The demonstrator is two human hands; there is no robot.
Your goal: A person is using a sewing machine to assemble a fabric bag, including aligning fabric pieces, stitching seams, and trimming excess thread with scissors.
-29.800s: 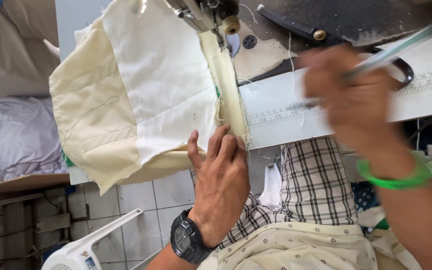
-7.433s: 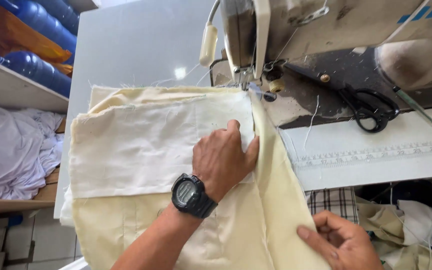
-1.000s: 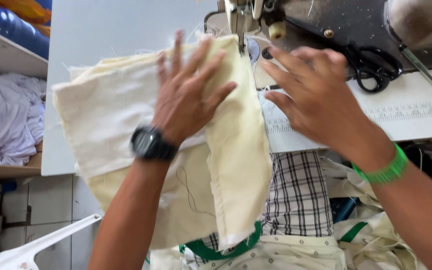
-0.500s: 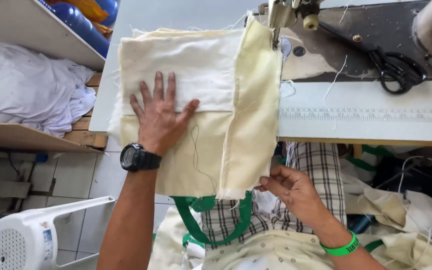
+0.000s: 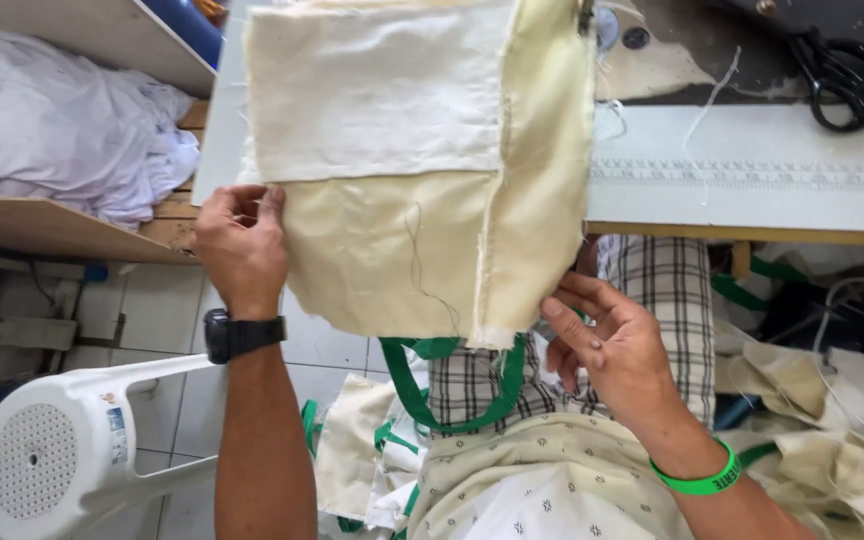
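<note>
Cream fabric piece (image 5: 402, 190) hangs over table (image 5: 752, 190) edge; left hand (image 5: 242, 245) pinches its left edge, right hand (image 5: 617, 345) grips its lower right corner.

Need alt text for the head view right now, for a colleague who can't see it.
Two bare hands hold a cream fabric panel hanging off a sewing table: left hand grips its left edge, right hand its lower right corner. Black scissors lie top right.
</note>
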